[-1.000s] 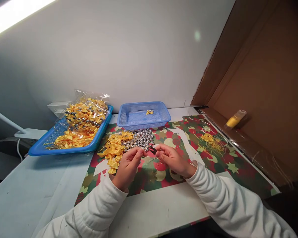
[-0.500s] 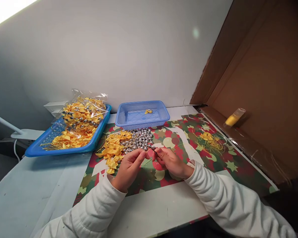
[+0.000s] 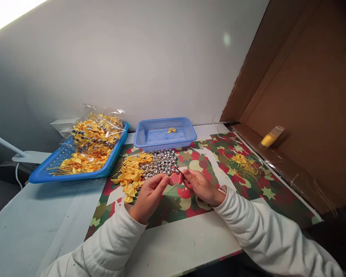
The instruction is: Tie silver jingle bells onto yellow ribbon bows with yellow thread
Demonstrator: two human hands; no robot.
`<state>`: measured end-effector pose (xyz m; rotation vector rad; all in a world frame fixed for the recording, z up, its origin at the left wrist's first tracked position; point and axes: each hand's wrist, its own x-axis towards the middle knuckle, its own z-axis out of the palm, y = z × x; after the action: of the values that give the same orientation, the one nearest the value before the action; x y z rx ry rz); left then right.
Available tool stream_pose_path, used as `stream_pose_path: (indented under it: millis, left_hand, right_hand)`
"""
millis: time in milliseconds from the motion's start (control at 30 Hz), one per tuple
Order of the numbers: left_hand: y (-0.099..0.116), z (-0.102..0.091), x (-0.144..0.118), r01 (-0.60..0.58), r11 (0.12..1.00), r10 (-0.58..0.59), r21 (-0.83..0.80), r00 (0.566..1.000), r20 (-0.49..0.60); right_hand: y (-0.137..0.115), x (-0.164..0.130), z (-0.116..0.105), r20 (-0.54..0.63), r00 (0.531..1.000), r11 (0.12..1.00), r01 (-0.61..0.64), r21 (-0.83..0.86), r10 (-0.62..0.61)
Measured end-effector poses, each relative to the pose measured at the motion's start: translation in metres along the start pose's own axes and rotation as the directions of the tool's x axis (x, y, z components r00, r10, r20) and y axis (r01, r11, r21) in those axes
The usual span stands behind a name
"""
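Now, the right hand [image 3: 202,187] is closed on a slender dark tool with a narrow tip [image 3: 180,172], held over the middle of the cloth and pointing far and left. Opposite, the left hand [image 3: 150,194] has thumb and forefinger pinched together near that tip; whether something fine sits between them, nobody can tell from here.

The tool looks light, stiff and probably smooth; its thicker end, in the right fingers, seems the surest place to hold it. Just beyond the hands lie round, shiny silver beads [image 3: 163,161], likely hard, slippery and ready to roll. To their left, a heap of yellow fabric bows [image 3: 129,174] looks soft and easily crushed, best lifted by the thin stems.

Underneath, a red, green and cream patterned cloth [image 3: 190,206] spreads over a white tabletop [image 3: 173,246]. At the far side stands a pale blue perforated plastic basket [image 3: 164,147]; at the left, a bright blue plastic tray [image 3: 75,177]. A plain grey-white wall [image 3: 138,61] closes the far side, brown cardboard [image 3: 311,100] the right, and a bright light strip [image 3: 14,15] shines upper left.
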<state>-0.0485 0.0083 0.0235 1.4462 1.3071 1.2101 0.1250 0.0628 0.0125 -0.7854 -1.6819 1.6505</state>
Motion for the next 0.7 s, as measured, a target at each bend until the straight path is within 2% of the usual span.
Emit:
stream_pose_path:
  millis: [233,500,700]
  left_hand:
    - [0.0,0.0,0.001,0.007,1.0,-0.007,-0.001,0.999,-0.04]
    - [0.002,0.001,0.0,0.018,1.0,-0.018,-0.014,1.0,0.009]
    - [0.001,0.001,0.001,0.014,1.0,-0.014,-0.005,1.0,0.021]
  right_hand:
    - [0.0,-0.003,0.004,0.084,0.994,0.992,-0.076,0.099,0.068]
    - [0.005,-0.002,0.004,0.066,0.998,0.999,-0.01,0.04,0.007]
    - [0.009,-0.002,0.004,0.071,0.997,0.996,-0.016,0.088,0.01]
